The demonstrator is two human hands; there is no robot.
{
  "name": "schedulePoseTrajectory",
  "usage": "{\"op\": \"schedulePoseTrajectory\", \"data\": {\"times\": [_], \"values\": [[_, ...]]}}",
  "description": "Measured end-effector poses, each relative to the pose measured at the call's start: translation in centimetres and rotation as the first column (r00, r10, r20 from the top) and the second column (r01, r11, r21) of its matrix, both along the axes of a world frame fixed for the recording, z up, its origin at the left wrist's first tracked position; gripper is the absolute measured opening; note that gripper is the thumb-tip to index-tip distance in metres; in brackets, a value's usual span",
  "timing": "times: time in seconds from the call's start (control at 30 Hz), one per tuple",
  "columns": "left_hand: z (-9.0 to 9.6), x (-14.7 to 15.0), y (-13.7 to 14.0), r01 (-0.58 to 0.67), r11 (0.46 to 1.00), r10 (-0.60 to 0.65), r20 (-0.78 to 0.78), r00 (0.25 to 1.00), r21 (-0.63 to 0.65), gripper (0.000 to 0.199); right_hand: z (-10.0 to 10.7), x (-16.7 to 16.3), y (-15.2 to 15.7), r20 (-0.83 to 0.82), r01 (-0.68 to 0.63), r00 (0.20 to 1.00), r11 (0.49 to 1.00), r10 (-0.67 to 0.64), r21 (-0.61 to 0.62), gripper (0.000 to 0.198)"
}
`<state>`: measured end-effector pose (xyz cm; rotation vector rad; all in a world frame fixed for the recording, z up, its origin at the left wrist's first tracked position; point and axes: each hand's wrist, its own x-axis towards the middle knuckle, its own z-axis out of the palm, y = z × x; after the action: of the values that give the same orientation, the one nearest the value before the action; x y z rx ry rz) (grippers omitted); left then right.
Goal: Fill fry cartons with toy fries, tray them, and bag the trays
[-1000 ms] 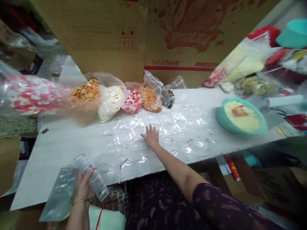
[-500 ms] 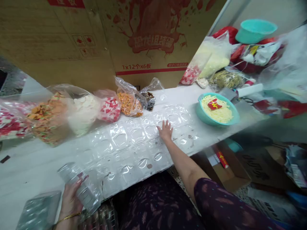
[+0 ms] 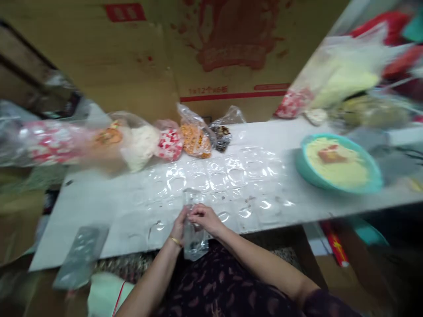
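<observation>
Near the table's front edge, my left hand (image 3: 179, 226) is closed around a narrow stack of clear plastic trays (image 3: 195, 246) from its left side. My right hand (image 3: 205, 216) meets it from the right, fingers pinched together on the upper part of the trays; blur hides exactly how many layers they grip. Rows of clear plastic trays with round-edged hollows (image 3: 200, 180) lie on the white table (image 3: 99, 193) just beyond both hands. Another pile of clear trays (image 3: 82, 251) sits at the table's front left edge.
Clear bags along the back hold red-and-white pieces (image 3: 170, 144), orange bits (image 3: 196, 141), dark bits (image 3: 221, 136) and white flakes (image 3: 140, 145). A turquoise bowl (image 3: 306, 169) of pale shreds with a red packet stands right. A large cardboard box (image 3: 132, 66) rises behind.
My right hand has left the laid-out trays and come to the tray stack. My left hand has brought that stack rightward, in front of my body. The view has turned left.
</observation>
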<state>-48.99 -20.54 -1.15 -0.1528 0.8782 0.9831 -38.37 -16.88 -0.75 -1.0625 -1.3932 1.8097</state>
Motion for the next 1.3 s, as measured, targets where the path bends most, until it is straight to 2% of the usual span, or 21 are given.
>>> {"op": "schedulePoseTrajectory", "data": {"times": [0.17,0.27,0.37,0.5,0.63,0.77,0.87,0.97,1.07,1.13,1.2,1.23,1.3], "values": [[-0.1,2.0,-1.7,-0.188,0.982,0.182,0.12,0.976,0.034,0.046,-0.8,1.7,0.6,-0.042,-0.146,0.989,0.973,0.141,-0.176,0.011],[-0.2,2.2,-3.1,-0.294,0.953,0.279,0.163,0.946,0.069,0.047,-0.8,0.9,0.0,-0.064,-0.244,0.97,0.928,0.236,-0.283,0.013],[-0.5,1.6,-4.7,-0.376,0.92,0.349,0.203,0.915,0.114,0.049,-0.7,-0.5,-1.0,-0.099,-0.315,0.949,0.886,0.299,-0.34,0.014],[-1.1,-0.7,-6.5,-0.441,0.888,0.404,0.241,0.883,0.127,0.048,-0.4,-3.2,-2.1,-0.116,-0.373,0.927,0.849,0.356,-0.374,0.013],[-1.6,-4.3,-8.2,-0.481,0.87,0.443,0.251,0.861,0.112,0.045,-0.5,-6.9,-3.3,-0.144,-0.432,0.901,0.81,0.41,-0.396,0.014],[-1.5,-7.9,-10.2,-0.561,0.823,0.522,0.267,0.81,0.093,0.047,-0.8,-11.1,-5.0,-0.137,-0.457,0.887,0.8,0.44,-0.389,0.016],[-1.0,-9.9,-11.6,-0.617,0.783,0.581,0.265,0.77,0.077,0.048,-0.9,-13.6,-6.0,-0.125,-0.5,0.86,0.769,0.494,-0.398,0.017],[-0.7,-11.4,-12.7,-0.628,0.779,0.618,0.166,0.768,0.007,0.045,-1.0,-15.7,-7.0,-0.093,-0.538,0.83,0.746,0.55,-0.392,0.016],[-0.5,-12.6,-14.0,-0.675,0.735,0.672,-0.06,0.738,-0.059,0.034,-1.3,-17.3,-8.8,-0.042,-0.555,0.819,0.77,0.573,-0.316,0.012],[-0.6,-13.6,-14.9,-0.706,0.706,0.679,-0.237,0.695,-0.049,0.033,-1.6,-18.3,-10.4,-0.04,-0.575,0.81,0.78,0.585,-0.246,0.007],[-0.9,-14.8,-15.6,-0.682,0.731,0.624,-0.394,0.675,-0.012,0.036,-2.0,-19.4,-11.8,-0.021,-0.598,0.796,0.782,0.605,-0.177,0.007],[-1.0,-15.4,-15.9,-0.664,0.748,0.595,-0.457,0.662,0.011,0.037,-2.3,-19.8,-12.3,0.009,-0.574,0.813,0.803,0.583,-0.16,0.009],[-1.2,-16.4,-16.3,-0.616,0.782,0.551,-0.565,0.614,0.093,0.042,-2.8,-20.4,-12.8,0.042,-0.502,0.853,0.841,0.52,-0.204,0.013]]}}
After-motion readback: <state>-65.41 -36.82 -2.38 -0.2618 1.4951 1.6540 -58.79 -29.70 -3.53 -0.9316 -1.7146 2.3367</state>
